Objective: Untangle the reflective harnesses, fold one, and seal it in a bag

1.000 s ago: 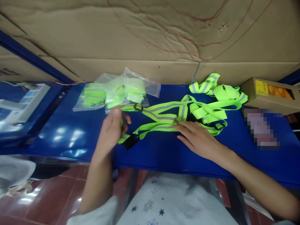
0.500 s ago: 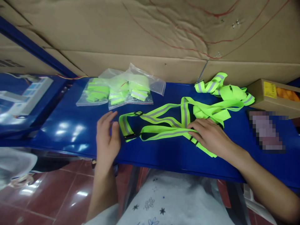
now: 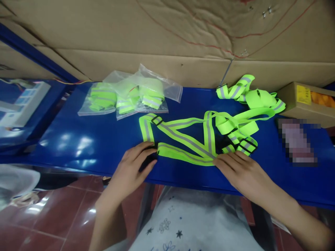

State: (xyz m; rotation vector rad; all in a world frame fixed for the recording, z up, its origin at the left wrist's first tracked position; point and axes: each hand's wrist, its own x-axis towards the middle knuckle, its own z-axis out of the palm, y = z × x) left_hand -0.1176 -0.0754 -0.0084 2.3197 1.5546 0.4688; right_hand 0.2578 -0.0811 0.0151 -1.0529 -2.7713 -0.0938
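A neon-yellow reflective harness (image 3: pixel 184 134) with a grey stripe lies spread on the blue table, its straps forming a triangle and a long lower loop. My left hand (image 3: pixel 136 165) is at its lower left corner, fingertips touching the strap end and the thumb held apart; the buckle there is mostly hidden. At the lower right junction, my right hand (image 3: pixel 238 169) has its fingers closed on the strap. A black slider (image 3: pixel 157 120) shows at the upper left. Just beyond my right hand lie bunched strap ends with a black buckle (image 3: pixel 248 146).
Clear plastic bags (image 3: pixel 123 99) with folded neon straps lie at the back left. More loose neon straps (image 3: pixel 261 99) are heaped at the back right, beside a cardboard box (image 3: pixel 300 108). A blurred-out flat object (image 3: pixel 298 143) lies at the right. A cardboard wall (image 3: pixel 131 66) backs the table.
My left hand has moved right and down onto the strap corner. My right hand has shifted slightly right and toward me, and the harness lies more spread out.
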